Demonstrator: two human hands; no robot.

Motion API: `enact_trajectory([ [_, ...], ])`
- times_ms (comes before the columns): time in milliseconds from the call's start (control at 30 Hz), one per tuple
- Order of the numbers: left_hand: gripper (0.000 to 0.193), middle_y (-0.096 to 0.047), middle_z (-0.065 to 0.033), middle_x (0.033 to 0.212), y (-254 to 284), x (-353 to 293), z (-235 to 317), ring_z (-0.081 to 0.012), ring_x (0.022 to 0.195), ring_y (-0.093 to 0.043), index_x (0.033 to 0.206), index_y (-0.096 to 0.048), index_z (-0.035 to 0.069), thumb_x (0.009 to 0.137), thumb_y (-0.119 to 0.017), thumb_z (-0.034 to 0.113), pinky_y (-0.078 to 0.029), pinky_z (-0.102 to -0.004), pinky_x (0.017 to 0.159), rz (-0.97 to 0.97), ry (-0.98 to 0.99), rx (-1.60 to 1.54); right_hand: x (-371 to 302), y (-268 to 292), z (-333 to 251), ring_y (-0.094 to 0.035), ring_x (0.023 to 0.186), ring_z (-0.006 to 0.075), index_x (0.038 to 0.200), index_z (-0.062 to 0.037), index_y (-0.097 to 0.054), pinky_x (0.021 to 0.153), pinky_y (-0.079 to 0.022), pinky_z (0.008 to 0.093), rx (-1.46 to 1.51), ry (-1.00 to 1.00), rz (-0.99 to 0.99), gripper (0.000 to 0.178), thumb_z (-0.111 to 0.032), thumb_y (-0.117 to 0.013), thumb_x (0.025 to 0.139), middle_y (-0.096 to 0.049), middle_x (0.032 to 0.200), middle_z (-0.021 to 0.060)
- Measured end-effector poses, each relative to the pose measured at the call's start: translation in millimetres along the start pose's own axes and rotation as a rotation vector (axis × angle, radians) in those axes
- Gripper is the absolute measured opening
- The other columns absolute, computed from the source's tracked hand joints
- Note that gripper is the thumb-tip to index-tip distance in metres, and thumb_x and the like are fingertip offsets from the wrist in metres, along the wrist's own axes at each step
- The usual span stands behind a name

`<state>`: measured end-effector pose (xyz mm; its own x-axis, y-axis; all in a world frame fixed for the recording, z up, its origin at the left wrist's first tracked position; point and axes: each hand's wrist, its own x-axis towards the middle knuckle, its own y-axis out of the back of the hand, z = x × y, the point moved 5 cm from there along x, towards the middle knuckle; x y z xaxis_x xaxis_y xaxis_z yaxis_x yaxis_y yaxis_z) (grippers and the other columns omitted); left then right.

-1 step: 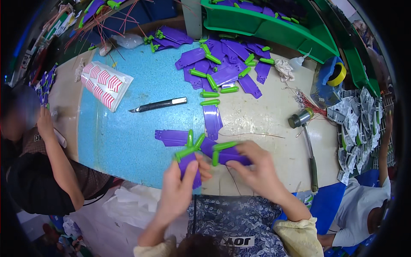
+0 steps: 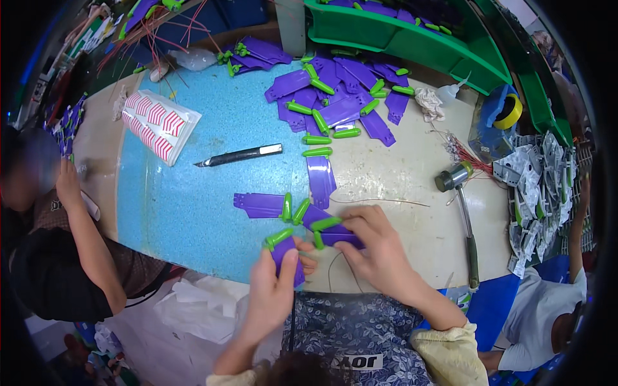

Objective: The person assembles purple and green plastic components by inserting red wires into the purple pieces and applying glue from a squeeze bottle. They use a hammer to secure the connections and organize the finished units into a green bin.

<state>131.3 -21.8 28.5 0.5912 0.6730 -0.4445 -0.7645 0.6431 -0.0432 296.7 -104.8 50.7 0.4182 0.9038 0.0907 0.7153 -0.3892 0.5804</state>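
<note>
My left hand point(image 2: 273, 278) grips a flat purple plastic blade point(image 2: 280, 256) with a bright green tube-shaped end, pointing away from me. Between the thumb and fingers of my right hand point(image 2: 381, 252) is another purple blade point(image 2: 341, 238), its green end facing left toward the first. The two held pieces are close but apart. Just beyond them lie a purple blade with a green end point(image 2: 257, 205), a slanted one partly behind my right hand's piece point(image 2: 314, 215), and an upright one point(image 2: 320, 180). A thin wire point(image 2: 329, 270) hangs below my right hand's blade.
A heap of purple blades point(image 2: 341, 106) lies at the far middle, before a green bin point(image 2: 399, 48). A black cutter knife point(image 2: 238, 156) and a red-striped white bag point(image 2: 158, 128) are left. Right are a hammer point(image 2: 468, 231), yellow tape point(image 2: 508, 112) and grey parts point(image 2: 537, 186). People sit at both sides.
My right hand has shifted slightly left and up with its purple blade, nearer to the left one. The left hand's piece has tilted a little and moved slightly right.
</note>
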Motion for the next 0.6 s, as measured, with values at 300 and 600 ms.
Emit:
enact_trajectory([
  [300, 0.040, -0.050, -0.0180, 0.133, -33.1, 12.0, -17.2, -0.0239, 0.113, -0.059, 0.140, -0.032, -0.004, 0.103, -0.043, 0.008, -0.049, -0.0382, 0.097, 0.026, -0.124, -0.414, -12.7, -11.1, 27.1, -0.064, 0.092, 0.0210, 0.121, 0.0042, -0.057, 0.077, -0.051, 0.0343, 0.616, -0.361, 0.067, 0.041, -0.001, -0.071, 0.083, -0.064, 0.101, 0.0105],
  [600, 0.042, -0.057, -0.0119, 0.118, -66.8, 29.9, -13.0, -0.0218, 0.101, -0.061, 0.139, -0.038, 0.000, 0.100, -0.052, 0.006, -0.049, -0.0363, 0.091, 0.092, -0.191, -0.629, -8.6, 15.0, -9.1, -0.058, 0.083, 0.0297, 0.118, 0.0031, -0.063, 0.073, -0.050, 0.0379, 0.011, 0.127, 0.130, 0.034, -0.003, -0.066, 0.085, -0.061, 0.089, 0.0136],
])
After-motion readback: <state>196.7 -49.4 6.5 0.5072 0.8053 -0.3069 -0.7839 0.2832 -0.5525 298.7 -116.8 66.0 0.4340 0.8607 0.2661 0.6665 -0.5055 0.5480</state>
